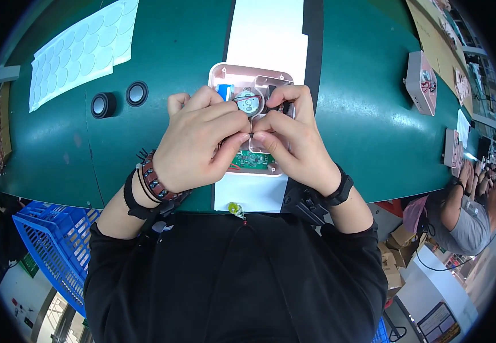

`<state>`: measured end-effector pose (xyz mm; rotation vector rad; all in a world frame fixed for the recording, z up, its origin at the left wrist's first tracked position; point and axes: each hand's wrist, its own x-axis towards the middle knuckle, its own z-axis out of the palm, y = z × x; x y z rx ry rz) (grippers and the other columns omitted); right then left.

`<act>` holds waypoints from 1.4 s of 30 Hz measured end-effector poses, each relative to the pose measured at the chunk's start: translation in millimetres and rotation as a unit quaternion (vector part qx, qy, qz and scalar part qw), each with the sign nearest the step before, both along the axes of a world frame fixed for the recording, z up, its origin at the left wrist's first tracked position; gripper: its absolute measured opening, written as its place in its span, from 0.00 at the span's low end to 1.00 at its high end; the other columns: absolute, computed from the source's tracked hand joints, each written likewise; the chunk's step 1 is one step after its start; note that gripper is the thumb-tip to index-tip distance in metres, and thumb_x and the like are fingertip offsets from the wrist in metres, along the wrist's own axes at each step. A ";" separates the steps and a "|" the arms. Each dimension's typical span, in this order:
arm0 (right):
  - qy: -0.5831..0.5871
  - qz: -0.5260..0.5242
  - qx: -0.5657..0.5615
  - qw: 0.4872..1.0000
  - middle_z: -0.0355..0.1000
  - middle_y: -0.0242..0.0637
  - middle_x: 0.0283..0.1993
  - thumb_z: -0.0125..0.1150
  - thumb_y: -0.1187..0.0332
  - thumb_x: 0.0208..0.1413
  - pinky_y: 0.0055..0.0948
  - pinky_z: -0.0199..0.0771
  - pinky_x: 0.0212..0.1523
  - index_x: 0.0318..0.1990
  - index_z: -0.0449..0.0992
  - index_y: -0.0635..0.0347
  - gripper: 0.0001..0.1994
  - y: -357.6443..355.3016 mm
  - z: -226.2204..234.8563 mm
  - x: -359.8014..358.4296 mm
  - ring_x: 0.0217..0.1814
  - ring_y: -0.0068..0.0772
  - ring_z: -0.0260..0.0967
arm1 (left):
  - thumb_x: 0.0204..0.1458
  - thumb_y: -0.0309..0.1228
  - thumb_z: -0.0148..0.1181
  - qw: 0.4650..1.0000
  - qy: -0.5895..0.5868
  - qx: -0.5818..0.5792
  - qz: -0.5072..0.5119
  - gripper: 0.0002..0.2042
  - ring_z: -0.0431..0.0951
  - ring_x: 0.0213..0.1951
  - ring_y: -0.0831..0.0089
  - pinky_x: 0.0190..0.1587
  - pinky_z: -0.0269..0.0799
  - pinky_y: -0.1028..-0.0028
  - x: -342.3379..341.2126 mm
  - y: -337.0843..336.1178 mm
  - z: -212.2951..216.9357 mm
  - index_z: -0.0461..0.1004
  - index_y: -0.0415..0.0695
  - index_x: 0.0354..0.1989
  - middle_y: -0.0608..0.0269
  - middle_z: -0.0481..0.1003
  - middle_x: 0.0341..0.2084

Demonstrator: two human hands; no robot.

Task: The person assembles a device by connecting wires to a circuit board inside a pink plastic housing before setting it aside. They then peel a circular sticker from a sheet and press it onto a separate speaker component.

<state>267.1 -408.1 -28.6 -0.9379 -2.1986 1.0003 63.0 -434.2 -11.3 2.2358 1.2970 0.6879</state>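
Observation:
My left hand and my right hand meet over an open pale pink plastic housing. Thumb and fingers of both are closed in a pinch on a small dark piece, too small to name for certain. Inside the housing, a round silver part with a red wire across it sits just beyond the fingertips. A blue block lies to its left. The green circuit board is at the near end, with red wire beside it. My hands hide the housing's sides.
Two round black speakers stand on the green table at left, near a sheet of round stickers. More pink housings lie at right. A blue crate stands at lower left. A co-worker sits at right.

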 end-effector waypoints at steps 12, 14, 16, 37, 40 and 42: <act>-0.109 -0.036 0.121 0.986 0.61 0.41 0.47 0.69 0.74 0.39 0.42 0.61 0.54 0.28 0.75 0.59 0.08 7.9 11.1 -7.6 0.53 0.43 0.59 | 0.43 0.29 0.62 0.975 0.213 0.057 -0.008 0.06 0.72 0.35 0.74 0.39 0.54 0.66 18.4 3.3 21.9 0.74 0.51 0.31 0.74 0.72 0.27; -0.080 -0.044 0.111 0.990 0.62 0.40 0.47 0.71 0.72 0.38 0.43 0.62 0.53 0.29 0.76 0.59 0.10 10.1 10.8 -5.8 0.53 0.44 0.60 | 0.44 0.29 0.62 0.970 0.238 0.055 0.014 0.06 0.73 0.33 0.74 0.38 0.56 0.68 19.0 0.1 22.5 0.74 0.50 0.32 0.71 0.72 0.28; -0.051 -0.036 0.118 0.991 0.62 0.40 0.48 0.71 0.71 0.37 0.43 0.63 0.53 0.30 0.76 0.59 0.11 3.9 16.8 -5.0 0.53 0.44 0.60 | 0.44 0.29 0.63 0.979 0.177 0.079 0.055 0.07 0.74 0.33 0.72 0.37 0.58 0.68 19.5 -16.1 28.1 0.74 0.49 0.32 0.69 0.72 0.28; -0.384 -0.237 0.387 0.804 0.69 0.45 0.49 0.67 0.74 0.43 0.37 0.69 0.51 0.44 0.71 0.63 0.18 61.4 56.3 56.4 0.52 0.50 0.68 | 0.51 0.37 0.62 0.952 0.185 0.027 0.241 0.13 0.75 0.46 0.61 0.49 0.71 0.66 -192.3 77.9 13.2 0.77 0.47 0.42 0.59 0.76 0.42; -0.260 0.009 0.277 0.925 0.69 0.45 0.49 0.67 0.70 0.45 0.38 0.70 0.50 0.45 0.71 0.62 0.18 92.6 68.6 -49.2 0.52 0.51 0.67 | 0.49 0.36 0.63 0.954 0.185 0.061 0.228 0.14 0.74 0.48 0.61 0.52 0.70 0.66 -210.0 103.7 -2.5 0.76 0.46 0.43 0.59 0.76 0.44; -0.226 0.179 0.169 0.942 0.69 0.43 0.46 0.63 0.67 0.51 0.39 0.70 0.47 0.46 0.71 0.59 0.15 123.9 57.4 -122.5 0.47 0.49 0.69 | 0.46 0.36 0.67 0.953 0.184 0.056 0.233 0.19 0.73 0.49 0.60 0.54 0.68 0.66 -220.5 119.1 -23.5 0.74 0.43 0.46 0.57 0.74 0.45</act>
